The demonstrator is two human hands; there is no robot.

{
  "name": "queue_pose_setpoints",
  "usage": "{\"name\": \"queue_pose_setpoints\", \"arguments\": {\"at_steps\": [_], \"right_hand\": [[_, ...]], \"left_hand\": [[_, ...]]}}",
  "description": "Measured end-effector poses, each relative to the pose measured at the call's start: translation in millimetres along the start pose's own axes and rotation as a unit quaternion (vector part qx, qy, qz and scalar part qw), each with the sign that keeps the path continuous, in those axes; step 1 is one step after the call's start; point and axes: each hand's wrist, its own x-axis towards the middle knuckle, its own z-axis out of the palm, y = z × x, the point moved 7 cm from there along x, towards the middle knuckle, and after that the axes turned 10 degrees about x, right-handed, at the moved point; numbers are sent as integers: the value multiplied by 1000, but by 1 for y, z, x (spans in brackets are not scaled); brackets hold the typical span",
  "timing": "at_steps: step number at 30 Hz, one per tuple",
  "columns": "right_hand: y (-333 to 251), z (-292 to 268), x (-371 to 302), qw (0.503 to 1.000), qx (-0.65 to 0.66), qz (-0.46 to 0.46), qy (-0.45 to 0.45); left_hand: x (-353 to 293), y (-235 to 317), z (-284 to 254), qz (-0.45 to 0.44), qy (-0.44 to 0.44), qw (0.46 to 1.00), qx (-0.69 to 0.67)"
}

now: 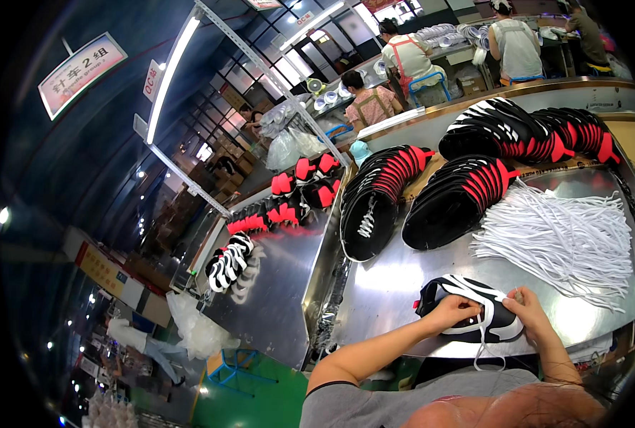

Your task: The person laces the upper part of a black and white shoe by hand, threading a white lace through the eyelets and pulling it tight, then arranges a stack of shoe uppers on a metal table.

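in the head view, a black-and-white shoe upper (504, 322) sits on the metal tabletop (378, 314), a white lace (482, 334) dangling at its near side. the left hand (454, 312) and right hand (528, 308) both pinch the shoe upper; whether either grip also catches the lace, i cannot tell.
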Motion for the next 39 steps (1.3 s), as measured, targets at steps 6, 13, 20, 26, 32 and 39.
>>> {"name": "queue_pose_setpoints", "arguments": {"at_steps": [6,13,20,26,32,39], "right_hand": [[-24,8,-22,998,38,-8,-39],[-23,3,-21,999,1,11,-46],[-19,6,-11,990,-127,-31,-47],[-21,15,-8,990,-116,-35,-74],[-27,-16,-2,978,-195,-3,-71],[-36,-67,-7,984,-162,30,-71]], "left_hand": [[-1,10,-3,64,60,987,137],[-7,32,-4,99,130,941,295],[-47,84,-26,271,276,791,474],[-50,87,-51,288,329,710,552],[-115,39,-188,87,410,612,670],[-180,15,-303,-33,468,570,674]]}}
